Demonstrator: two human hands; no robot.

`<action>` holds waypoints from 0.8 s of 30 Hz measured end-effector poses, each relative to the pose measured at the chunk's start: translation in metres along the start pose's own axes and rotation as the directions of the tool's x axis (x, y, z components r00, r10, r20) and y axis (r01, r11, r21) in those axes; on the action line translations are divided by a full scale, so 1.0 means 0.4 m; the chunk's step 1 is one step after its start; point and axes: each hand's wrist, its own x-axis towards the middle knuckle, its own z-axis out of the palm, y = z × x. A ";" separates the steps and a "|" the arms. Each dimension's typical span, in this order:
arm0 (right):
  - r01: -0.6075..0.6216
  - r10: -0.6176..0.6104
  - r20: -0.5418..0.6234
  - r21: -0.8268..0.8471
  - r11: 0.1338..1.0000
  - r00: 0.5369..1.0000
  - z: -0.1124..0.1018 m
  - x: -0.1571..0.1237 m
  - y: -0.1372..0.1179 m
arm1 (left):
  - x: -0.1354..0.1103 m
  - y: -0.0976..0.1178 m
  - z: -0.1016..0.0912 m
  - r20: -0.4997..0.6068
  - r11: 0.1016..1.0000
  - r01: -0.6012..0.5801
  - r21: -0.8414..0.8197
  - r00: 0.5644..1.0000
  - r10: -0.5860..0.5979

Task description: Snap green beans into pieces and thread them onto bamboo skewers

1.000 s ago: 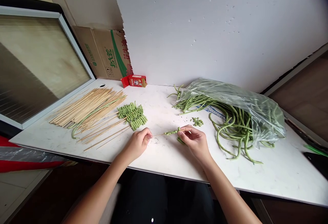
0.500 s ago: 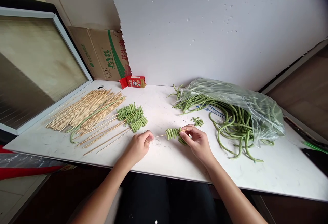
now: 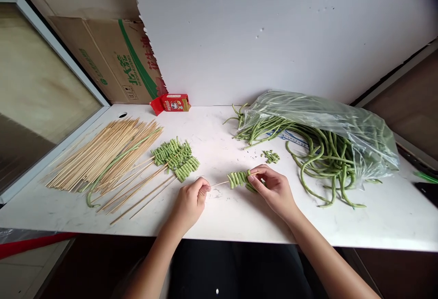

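A bamboo skewer (image 3: pixel 219 183) runs between my two hands, with several short long-bean pieces (image 3: pixel 237 179) threaded side by side on it. My left hand (image 3: pixel 190 202) is closed round the skewer's left end. At the other end, my right hand (image 3: pixel 273 188) pinches the last bean piece, close to where the skewer's tip comes out. Below those fingers lie a few cut pieces (image 3: pixel 251 188), partly hidden by the hand. Left of centre, several filled bean skewers (image 3: pixel 175 156) rest together, their bare sticks pointing toward the front left.
A pile of bare skewers (image 3: pixel 99 153) lies at left with one long bean (image 3: pixel 118 158) across it. At right, a clear plastic bag (image 3: pixel 362 125) spills whole long beans (image 3: pixel 318 148). Bean scraps (image 3: pixel 271 156), a red box (image 3: pixel 176 102) and a carton (image 3: pixel 112 61) stand farther back.
The camera view has shifted, so the table items appear displaced and slightly larger. Both hands keep the same hold on the skewer and its bean pieces.
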 end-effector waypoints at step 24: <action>-0.086 0.393 0.232 -0.761 0.643 0.890 -0.282 0.016 -0.059 | 0.001 0.013 -0.001 -0.036 0.999 0.002 0.046 0.999 0.000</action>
